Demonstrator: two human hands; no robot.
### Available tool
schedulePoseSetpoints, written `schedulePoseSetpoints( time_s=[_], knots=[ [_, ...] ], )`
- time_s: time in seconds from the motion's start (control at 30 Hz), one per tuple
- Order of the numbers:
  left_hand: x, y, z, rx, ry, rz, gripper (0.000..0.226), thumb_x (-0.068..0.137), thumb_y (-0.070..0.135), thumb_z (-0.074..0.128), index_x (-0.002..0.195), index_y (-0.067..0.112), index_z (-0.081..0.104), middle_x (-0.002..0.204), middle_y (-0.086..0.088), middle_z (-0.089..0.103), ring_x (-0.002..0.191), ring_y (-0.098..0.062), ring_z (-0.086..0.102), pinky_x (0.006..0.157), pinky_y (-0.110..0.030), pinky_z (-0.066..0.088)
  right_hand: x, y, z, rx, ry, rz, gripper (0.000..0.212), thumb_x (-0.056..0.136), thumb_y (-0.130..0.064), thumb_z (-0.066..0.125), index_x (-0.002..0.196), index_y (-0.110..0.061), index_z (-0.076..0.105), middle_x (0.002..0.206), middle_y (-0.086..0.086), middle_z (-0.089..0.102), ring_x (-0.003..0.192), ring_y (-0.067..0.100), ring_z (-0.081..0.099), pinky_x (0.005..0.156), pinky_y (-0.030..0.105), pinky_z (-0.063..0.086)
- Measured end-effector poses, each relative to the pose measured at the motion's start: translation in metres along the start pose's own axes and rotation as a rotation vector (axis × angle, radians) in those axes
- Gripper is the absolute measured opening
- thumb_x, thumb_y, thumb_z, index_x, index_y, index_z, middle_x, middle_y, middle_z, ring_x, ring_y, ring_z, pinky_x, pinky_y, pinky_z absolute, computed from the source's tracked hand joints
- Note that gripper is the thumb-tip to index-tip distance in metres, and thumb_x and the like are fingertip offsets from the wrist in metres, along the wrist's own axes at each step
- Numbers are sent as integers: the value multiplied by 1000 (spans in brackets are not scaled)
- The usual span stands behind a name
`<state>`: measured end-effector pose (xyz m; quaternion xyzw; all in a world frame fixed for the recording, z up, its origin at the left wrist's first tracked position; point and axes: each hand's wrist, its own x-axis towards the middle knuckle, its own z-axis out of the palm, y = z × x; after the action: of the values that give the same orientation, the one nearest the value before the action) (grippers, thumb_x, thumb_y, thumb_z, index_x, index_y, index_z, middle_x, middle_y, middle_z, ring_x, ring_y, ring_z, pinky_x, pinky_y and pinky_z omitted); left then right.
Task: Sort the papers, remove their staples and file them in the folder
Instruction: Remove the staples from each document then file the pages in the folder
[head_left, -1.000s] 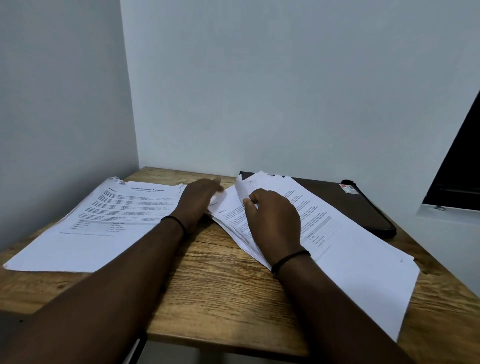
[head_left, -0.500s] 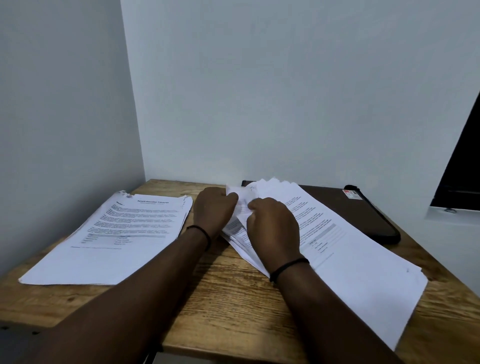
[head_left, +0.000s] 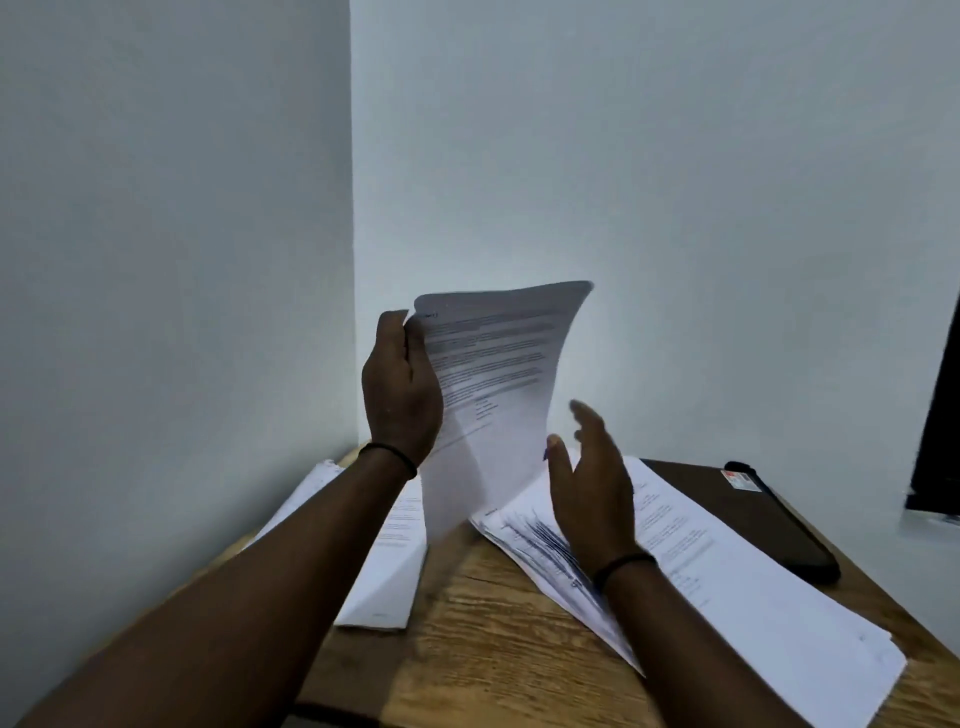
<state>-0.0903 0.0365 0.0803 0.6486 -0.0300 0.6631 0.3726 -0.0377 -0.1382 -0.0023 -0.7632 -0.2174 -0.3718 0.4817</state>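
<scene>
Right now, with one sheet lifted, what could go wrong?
1. The left hand pinches the sheet by one edge only; it bends and hangs free, so it could slip or crease.
2. The right hand hovers open above the right pile, which is fanned and reaches the table edge; a brush could push sheets off.
3. Any staple is not visible; it could be missed.

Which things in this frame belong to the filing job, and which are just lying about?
Part of the job:
lifted sheet, gripped by left hand
right stack
left stack
dark folder
right hand, open, holding nothing

Just there:
wooden table
walls
</scene>
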Motion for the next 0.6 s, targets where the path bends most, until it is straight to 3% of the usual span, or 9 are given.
schedulePoseSetpoints(
  time_s=[0.07,0.13,0.2,0.27,0.3,0.37,0.43,0.5,0.6],
  knots=[
    [11,7,-16,-22,14,11,21,108,24,35,90,19,43,68,16,46,61,-5,42,57,-24,33,17,-17,0,158,-114,197,74,93,-34,69,154,-20,29,153,5,43,136,22,46,111,43,40],
    [19,11,-33,-45,25,16,23,108,23,34,87,18,41,67,19,47,60,-3,42,55,-22,31,27,-29,2,316,-182,251,82,84,-40,78,150,-25,31,150,1,48,134,21,49,110,47,42],
    [24,13,-50,-61,26,7,24,108,24,34,87,16,42,68,21,48,61,-2,44,56,-19,32,29,-38,6,474,-234,236,57,79,-42,80,127,-20,58,119,0,69,109,17,65,96,48,53],
    [25,1,-63,-33,21,-39,23,107,31,32,92,18,45,73,18,52,67,-2,50,61,-19,39,23,-45,9,409,-228,178,36,83,-42,76,92,-8,68,84,6,71,77,13,61,72,43,54],
    [22,-9,-68,-11,27,-86,23,106,35,32,95,19,45,79,14,56,73,-3,54,68,-23,45,20,-45,11,359,-214,158,36,86,-39,75,83,-4,66,75,8,67,68,13,54,63,36,47],
    [9,-43,-82,143,29,-238,23,104,37,37,101,18,49,96,-4,62,92,-25,60,82,-40,50,14,-45,13,293,-189,164,24,90,-31,73,83,-7,69,76,5,70,67,14,58,58,28,47],
    [-14,-82,-101,554,-156,-461,27,100,33,49,111,9,53,113,-17,60,108,-40,57,91,-47,47,9,-45,12,263,-187,190,13,90,-27,70,88,-13,71,81,-2,72,75,16,67,63,27,53],
    [-42,-108,-121,893,-483,-679,42,94,36,57,123,7,52,128,-19,53,120,-39,51,99,-43,43,5,-44,13,191,-186,205,13,91,-27,69,87,-15,70,82,-5,72,78,17,68,68,33,55],
    [-64,-124,-134,1071,-702,-763,52,86,43,62,128,13,51,134,-13,48,125,-33,45,103,-38,38,3,-44,11,114,-200,192,14,92,-27,66,85,-15,67,82,-6,70,76,14,65,63,28,47]
  ],
)
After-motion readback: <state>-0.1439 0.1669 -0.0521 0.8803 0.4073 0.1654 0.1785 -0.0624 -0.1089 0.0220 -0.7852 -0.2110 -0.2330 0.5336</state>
